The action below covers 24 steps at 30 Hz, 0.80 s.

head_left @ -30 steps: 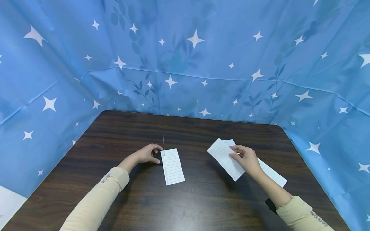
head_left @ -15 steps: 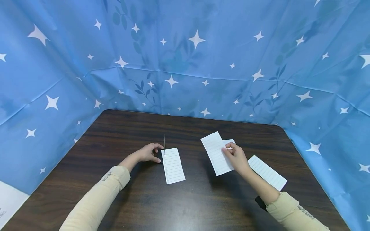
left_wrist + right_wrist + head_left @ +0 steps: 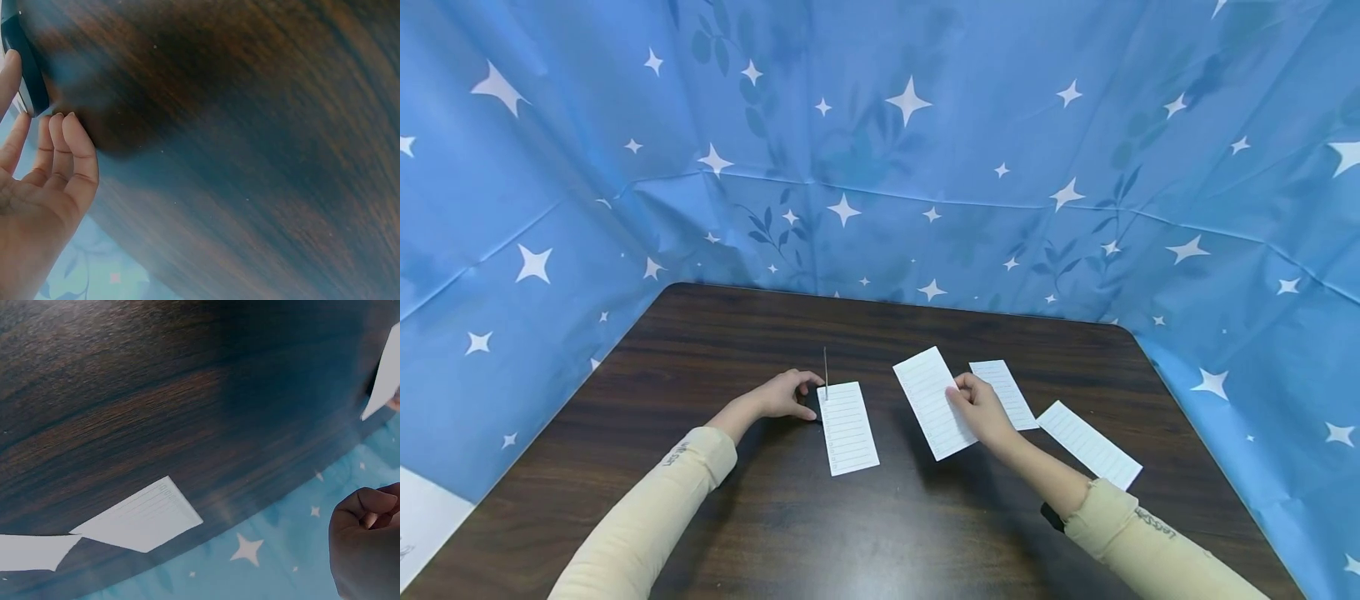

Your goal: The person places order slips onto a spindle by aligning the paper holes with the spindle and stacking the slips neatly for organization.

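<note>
My left hand (image 3: 777,397) grips the black base (image 3: 28,69) of a paper spike, thumb and index finger at its edges. From the base a thin metal rod (image 3: 825,367) stands upright. A white lined paper slip (image 3: 850,433) lies at the rod's foot, its upper left corner meeting the rod. To the right, my right hand (image 3: 987,410) pinches another lined slip (image 3: 931,400) by its right edge, tilted above the table. In the right wrist view, the right hand's fingers are curled at the lower right; the held slip does not show there.
Two more lined slips lie on the dark wooden table (image 3: 880,542) beyond the right forearm: one slip (image 3: 1004,392) farther back, the other slip (image 3: 1093,446) nearer the right edge. A blue star-patterned curtain (image 3: 880,167) hangs behind. White paper (image 3: 426,525) shows at the lower left.
My right hand has moved left with its slip, away from the two lying slips, uncovering more of them. The left hand stays at the spike's base.
</note>
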Motion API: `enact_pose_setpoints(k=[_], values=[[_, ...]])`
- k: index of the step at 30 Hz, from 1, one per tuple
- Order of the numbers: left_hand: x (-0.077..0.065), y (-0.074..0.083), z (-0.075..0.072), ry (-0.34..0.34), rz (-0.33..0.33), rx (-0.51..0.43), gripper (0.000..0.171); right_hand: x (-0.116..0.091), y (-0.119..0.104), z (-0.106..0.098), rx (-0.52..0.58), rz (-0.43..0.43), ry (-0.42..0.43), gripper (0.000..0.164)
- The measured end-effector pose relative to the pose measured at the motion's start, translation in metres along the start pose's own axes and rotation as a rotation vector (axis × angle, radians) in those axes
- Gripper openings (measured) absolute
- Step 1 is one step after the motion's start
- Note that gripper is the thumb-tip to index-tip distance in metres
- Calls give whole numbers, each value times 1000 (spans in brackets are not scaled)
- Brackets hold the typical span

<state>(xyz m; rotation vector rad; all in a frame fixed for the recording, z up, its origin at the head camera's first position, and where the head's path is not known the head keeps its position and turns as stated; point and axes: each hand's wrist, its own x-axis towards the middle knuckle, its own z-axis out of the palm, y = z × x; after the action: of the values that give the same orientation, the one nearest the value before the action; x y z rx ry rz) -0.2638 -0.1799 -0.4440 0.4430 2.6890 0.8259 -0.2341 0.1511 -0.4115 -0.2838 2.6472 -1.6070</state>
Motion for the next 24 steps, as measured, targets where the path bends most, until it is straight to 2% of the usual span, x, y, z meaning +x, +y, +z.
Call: enact_pose_setpoints(k=[12,20,24], values=[[-1,0,1,4,44,27,57,8,-16,25,81,65,-38,18],[-8,0,1,17,25,58,58,12,-25,40,143,95,-30,16],[-11,1,-3,59,38,34,54,14,-30,45,152,94,-7,15]])
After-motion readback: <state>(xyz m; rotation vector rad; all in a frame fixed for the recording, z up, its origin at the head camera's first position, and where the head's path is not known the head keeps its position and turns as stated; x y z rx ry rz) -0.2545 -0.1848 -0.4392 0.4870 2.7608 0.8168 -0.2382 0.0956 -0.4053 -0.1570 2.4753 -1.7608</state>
